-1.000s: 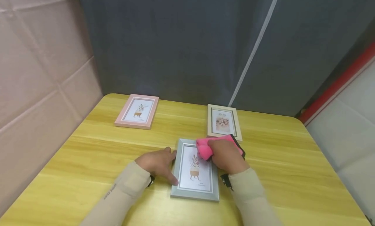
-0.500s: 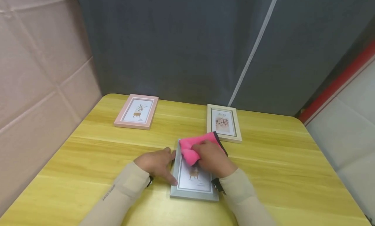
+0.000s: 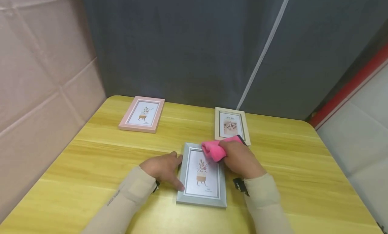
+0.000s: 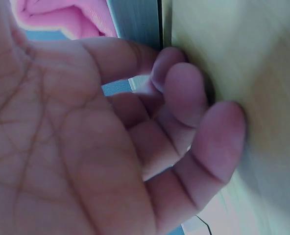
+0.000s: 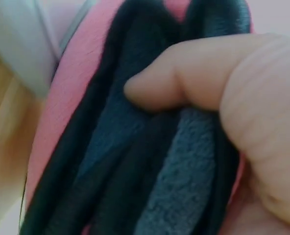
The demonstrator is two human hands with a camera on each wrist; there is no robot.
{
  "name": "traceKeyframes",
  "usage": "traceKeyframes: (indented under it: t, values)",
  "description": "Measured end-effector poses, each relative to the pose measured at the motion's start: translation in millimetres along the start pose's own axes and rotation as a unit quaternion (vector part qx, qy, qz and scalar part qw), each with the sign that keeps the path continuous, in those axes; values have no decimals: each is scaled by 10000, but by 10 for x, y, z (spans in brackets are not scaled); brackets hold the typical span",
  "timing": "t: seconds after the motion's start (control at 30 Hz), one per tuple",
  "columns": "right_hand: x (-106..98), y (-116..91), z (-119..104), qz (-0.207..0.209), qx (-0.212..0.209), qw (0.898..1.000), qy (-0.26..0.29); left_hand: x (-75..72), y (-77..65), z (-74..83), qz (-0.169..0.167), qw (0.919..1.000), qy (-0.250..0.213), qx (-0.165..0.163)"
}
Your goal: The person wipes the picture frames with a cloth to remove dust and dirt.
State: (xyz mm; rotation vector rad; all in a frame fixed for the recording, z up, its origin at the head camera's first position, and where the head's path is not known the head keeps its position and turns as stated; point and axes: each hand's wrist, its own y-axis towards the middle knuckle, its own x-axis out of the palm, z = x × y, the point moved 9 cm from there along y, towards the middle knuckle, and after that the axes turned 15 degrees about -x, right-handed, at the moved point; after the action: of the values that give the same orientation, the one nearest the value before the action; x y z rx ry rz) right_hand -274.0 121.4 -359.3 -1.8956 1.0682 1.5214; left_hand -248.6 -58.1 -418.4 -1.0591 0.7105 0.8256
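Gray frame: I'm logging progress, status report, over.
Left hand touches gray frame, left edge. Right hand grips pink cloth. Cloth hides frame's upper right corner.

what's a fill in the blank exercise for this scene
In the head view, the right hand holds a mainly ____ cloth.
The left hand touches the ____ edge of the grey frame.
The cream frame lies to the ____ of the pink frame.
Altogether, ____ frames lie on the table.
Missing words: pink; left; right; three.

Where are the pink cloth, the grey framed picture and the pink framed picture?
Pink cloth (image 3: 214, 151), head view, on its bunched folds.
Grey framed picture (image 3: 201, 176), head view, on its printed middle.
Pink framed picture (image 3: 143, 114), head view, on its printed middle.
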Motion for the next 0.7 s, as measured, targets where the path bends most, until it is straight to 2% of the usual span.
traceKeyframes:
  t: [0.17,0.27,0.37,0.57,0.7]
  values:
    - [102,0,101,-345,266,9988,-206,2,-1,14,-14,10000,61,-16]
    - [176,55,23,-433,209,9976,-508,4,-2,9,-32,10000,67,-9]
    - [215,116,-131,-342,-6,9972,-670,4,0,-4,-31,10000,70,6]
    - [308,231,-424,-43,-789,9968,-134,-2,-3,-10,-47,9999,91,14]
    - [353,266,-473,-24,-1018,9943,317,-6,1,3,-53,9999,154,43]
